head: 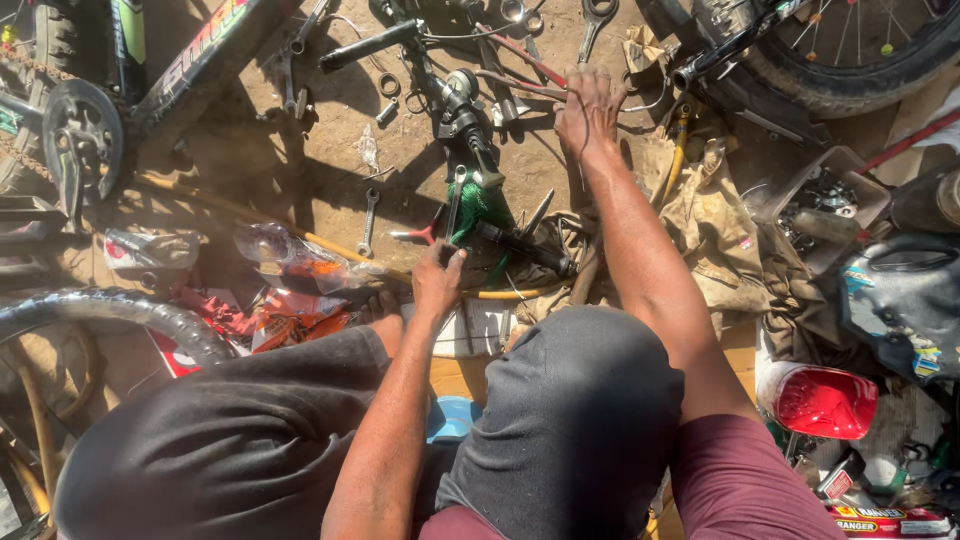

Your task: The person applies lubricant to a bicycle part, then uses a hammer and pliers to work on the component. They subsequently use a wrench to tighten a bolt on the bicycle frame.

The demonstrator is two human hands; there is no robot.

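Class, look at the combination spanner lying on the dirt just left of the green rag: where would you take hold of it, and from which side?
Grip the spanner around the middle of its slim shaft, coming from above. It lies flat on the ground, its heads at either end, with bare dirt on both sides, so fingers can close across the narrow shaft. The left hand is nearest.

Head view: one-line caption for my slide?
Left hand grips a dark bike part; right hand reaches among scattered tools.

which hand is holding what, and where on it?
Left hand grips the near end of a dark bar-like bicycle part wrapped in green. Right hand reaches among thin cables on the ground; a firm hold cannot be told.
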